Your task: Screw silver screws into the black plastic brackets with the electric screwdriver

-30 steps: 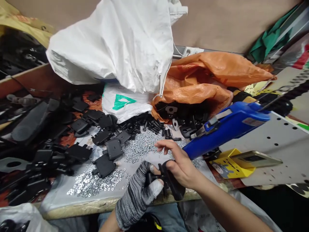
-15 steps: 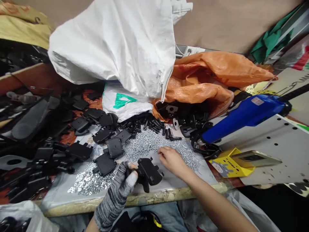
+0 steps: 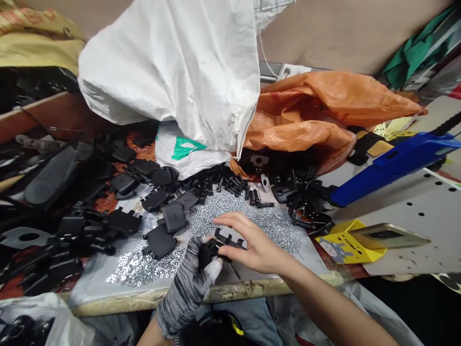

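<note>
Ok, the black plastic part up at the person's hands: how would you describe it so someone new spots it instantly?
Go to the front edge of the table, then to the silver screws and the washers spread behind it. Just in front of them is the black plastic part, the only one of many similar black parts in hand: the grey-gloved left hand grips it, and the bare right hand lies over it.

I see a black plastic bracket [image 3: 219, 246], notched along one edge, gripped in the gloved left hand [image 3: 185, 288] at lower centre.
</note>
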The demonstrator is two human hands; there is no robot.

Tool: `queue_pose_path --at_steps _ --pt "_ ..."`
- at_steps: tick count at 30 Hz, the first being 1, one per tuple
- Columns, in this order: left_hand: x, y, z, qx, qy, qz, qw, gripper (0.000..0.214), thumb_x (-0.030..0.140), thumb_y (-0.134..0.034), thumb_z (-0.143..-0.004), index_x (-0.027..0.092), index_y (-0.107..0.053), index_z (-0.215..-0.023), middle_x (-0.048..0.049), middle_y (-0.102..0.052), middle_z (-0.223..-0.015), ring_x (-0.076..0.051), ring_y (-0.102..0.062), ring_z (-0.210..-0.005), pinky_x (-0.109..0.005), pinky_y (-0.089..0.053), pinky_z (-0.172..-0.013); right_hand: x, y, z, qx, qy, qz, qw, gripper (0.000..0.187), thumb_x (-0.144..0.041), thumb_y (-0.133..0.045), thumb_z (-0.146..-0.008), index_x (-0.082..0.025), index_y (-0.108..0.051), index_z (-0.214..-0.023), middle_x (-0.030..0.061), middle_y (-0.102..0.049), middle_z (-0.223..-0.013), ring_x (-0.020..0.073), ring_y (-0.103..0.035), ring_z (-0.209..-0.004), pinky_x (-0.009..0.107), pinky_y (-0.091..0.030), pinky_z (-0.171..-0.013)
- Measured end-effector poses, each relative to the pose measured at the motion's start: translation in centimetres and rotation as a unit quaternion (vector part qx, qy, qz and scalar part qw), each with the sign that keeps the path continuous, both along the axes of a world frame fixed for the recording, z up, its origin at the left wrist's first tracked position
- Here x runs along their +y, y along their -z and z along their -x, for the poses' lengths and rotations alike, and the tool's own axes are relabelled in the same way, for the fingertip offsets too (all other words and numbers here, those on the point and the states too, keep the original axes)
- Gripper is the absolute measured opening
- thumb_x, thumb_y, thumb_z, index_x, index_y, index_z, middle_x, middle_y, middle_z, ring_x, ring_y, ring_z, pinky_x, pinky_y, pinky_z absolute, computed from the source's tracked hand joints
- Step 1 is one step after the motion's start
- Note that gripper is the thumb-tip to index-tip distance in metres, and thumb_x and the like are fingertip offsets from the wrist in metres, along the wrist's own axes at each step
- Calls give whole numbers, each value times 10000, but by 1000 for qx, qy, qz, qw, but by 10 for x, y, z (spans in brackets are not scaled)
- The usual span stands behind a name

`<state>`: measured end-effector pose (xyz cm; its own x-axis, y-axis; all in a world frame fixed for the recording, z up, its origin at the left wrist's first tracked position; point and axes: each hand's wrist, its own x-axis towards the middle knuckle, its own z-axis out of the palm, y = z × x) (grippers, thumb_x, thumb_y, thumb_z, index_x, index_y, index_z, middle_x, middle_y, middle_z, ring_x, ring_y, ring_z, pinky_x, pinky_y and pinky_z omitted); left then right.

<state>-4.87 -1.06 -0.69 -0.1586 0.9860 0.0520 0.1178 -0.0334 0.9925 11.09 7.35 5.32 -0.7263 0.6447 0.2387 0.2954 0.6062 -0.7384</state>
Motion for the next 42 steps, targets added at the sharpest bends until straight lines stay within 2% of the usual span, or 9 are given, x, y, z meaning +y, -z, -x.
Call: queue_pose_path --at_steps 3,9,15,18,21,25,30,36,42 --pt "-5 -3 -1 1 -44 -26 999 348 276 -603 -861 253 -550 -1205 -56 -688 -1220 -227 -663 -1127 -375 -530 -983 5 2 -1 74 -39 96 992 257 -277 -586 -958 -261 -654 -1205 73 -634 -1264 192 -592 -1181 400 -466 -1028" --pt "-6 -6 13 48 15 -24 998 362 305 -648 -832 267 -576 -1185 -55 -689 -1216 -250 -667 -1112 -411 -520 -1001 -1 3 7 123 -24 137 983 175 -287 -685 -889 -243 -729 -1052 64 -676 -1104 178 -655 -1021 389 -508 -959" --pt "-4 3 11 94 -63 -67 991 362 307 -621 -850 251 -532 -1197 -70 -678 -1189 -239 -668 -1088 -434 -514 -995 -8 16 20 165 51 171 970 70 -266 -672 -885 -230 -724 -915 64 -663 -1074 186 -665 -995 409 -512 -944" --pt "0 4 19 98 -28 -60 993 292 302 -625 -850 252 -557 -1129 -45 -698 -1106 -210 -686 -1013 -389 -542 -939 -9 18 20 112 55 170 977 111 -304 -663 -899 -273 -730 -982 65 -639 -1213 220 -620 -1129 457 -462 -1012" --pt "6 -5 42 121 -87 -50 988 230 336 -634 -837 238 -575 -1037 -32 -694 -1003 -202 -685 -916 -370 -551 -876 -14 21 17 51 111 109 987 182 -325 -594 -946 -322 -696 -1097 56 -497 -1419 257 -464 -1320 532 -338 -1106" --pt "11 -21 71 205 -213 -70 953 214 380 -635 -817 223 -595 -957 -24 -681 -903 -209 -666 -828 -381 -532 -836 -31 42 18 -105 111 50 987 47 -215 -644 -881 -241 -673 -907 79 -565 -1242 294 -446 -1251 541 -366 -1013" --pt "7 -30 74 271 -174 -90 943 292 380 -694 -761 223 -599 -989 2 -707 -885 -185 -687 -752 -319 -556 -728 -42 64 24 -159 80 29 984 113 -101 -680 -778 -196 -638 -822 72 -624 -1115 288 -508 -1125 477 -389 -900" --pt "6 -34 59 331 -3 -131 934 212 262 -696 -762 262 -676 -974 8 -736 -931 -189 -705 -831 -318 -580 -785 -22 27 23 125 136 -71 980 155 -120 -606 -864 -230 -603 -973 1 -695 -856 180 -635 -837 372 -438 -812" --pt "5 -30 50 328 -35 -168 929 270 307 -733 -737 260 -702 -1001 -24 -749 -945 -216 -720 -837 -338 -596 -791 -22 -1 23 105 46 -97 989 408 -95 -630 -842 -262 -546 -1204 -11 -761 -930 198 -676 -897 404 -400 -868"
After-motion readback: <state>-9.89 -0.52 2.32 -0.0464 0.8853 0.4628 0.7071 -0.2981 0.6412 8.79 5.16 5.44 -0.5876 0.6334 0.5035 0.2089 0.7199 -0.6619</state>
